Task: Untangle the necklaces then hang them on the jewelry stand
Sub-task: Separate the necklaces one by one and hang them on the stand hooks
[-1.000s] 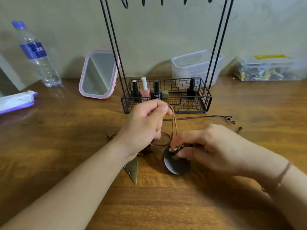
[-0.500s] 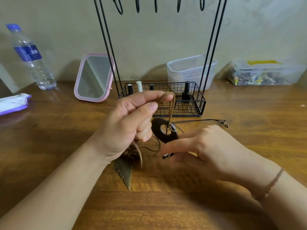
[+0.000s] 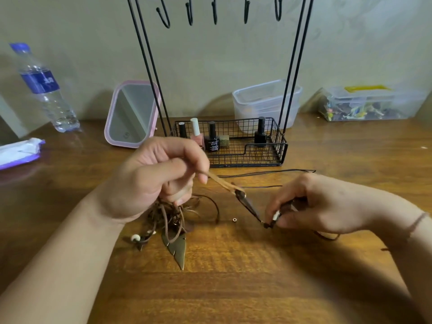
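A tangle of brown cord necklaces [image 3: 170, 216] lies on the wooden table, with a bronze leaf pendant [image 3: 176, 247] and a white bead [image 3: 135, 237] at its near side. My left hand [image 3: 159, 176] pinches a tan leather cord [image 3: 222, 182] above the tangle. That cord runs down to the right to a dark pendant [image 3: 247, 204]. My right hand [image 3: 311, 204] pinches the beaded cord end just past the pendant. The black wire jewelry stand [image 3: 282, 66] rises behind my hands, its hooks [image 3: 189, 12] bare.
The stand's wire basket [image 3: 278, 146] holds nail polish bottles. A thin black cord [image 3: 264, 173] trails in front of it, and a tiny loose ring [image 3: 234, 220] lies on the table. A pink mirror [image 3: 132, 113], water bottle [image 3: 44, 87], wipes pack [image 3: 18, 152] and two plastic boxes [image 3: 266, 104] line the back.
My left hand has lowered and tilted, and the tan cord is now drawn out to the right. My right hand moved right, pulling the dark pendant with the cord end away from the tangle.
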### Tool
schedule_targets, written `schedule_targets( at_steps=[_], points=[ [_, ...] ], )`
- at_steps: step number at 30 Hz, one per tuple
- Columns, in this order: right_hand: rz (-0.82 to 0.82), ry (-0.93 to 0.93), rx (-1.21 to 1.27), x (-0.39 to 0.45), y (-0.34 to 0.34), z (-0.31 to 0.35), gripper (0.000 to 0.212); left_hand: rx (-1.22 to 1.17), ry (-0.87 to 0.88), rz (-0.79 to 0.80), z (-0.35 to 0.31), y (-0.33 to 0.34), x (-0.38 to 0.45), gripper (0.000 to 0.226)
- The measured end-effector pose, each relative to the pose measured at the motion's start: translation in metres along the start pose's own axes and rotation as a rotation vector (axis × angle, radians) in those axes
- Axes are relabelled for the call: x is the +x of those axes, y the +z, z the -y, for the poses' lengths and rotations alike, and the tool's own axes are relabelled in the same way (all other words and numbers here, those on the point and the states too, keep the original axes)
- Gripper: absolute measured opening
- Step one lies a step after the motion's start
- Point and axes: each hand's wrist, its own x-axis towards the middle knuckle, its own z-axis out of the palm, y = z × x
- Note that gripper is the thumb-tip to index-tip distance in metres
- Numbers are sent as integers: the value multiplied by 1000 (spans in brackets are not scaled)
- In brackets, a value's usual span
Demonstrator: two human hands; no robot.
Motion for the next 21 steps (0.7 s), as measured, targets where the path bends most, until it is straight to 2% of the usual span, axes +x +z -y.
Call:
schedule_targets(
  at_steps=[2, 5, 8, 9, 10, 12, 15, 17, 19, 21],
  points=[
    [71, -3, 135, -5, -5, 0, 16, -8, 1, 14, -1, 0, -1, 34],
    [66, -57, 377, -11, -11, 6, 3, 32, -13, -101, 3, 3, 1, 26],
    [-9, -46, 309, -1, 2, 8, 45, -19, -5, -156, 9, 14, 5, 34],
    [-39, -26, 222, 3, 8, 8, 53, -68, 7, -156, 10, 18, 6, 35],
    [-52, -19, 130, 7, 13, 10, 50, -119, 25, -141, 11, 21, 7, 33],
    [-42, -28, 77, 9, 13, 12, 30, -219, 59, -68, 12, 23, 6, 24],
    [-63, -107, 358, 1, 2, 15, 16, -226, 20, 94, 5, 16, -1, 19],
    [-183, -201, 632, -4, -5, 13, 7, -51, -73, 216, 0, 16, -5, 26],
    [-283, -208, 831, -4, -7, 11, 14, 142, -161, 364, -6, 29, -3, 27],
    [-349, -178, 847, -2, -4, 13, 18, 341, -243, 497, -7, 43, 0, 29]
  ],
)
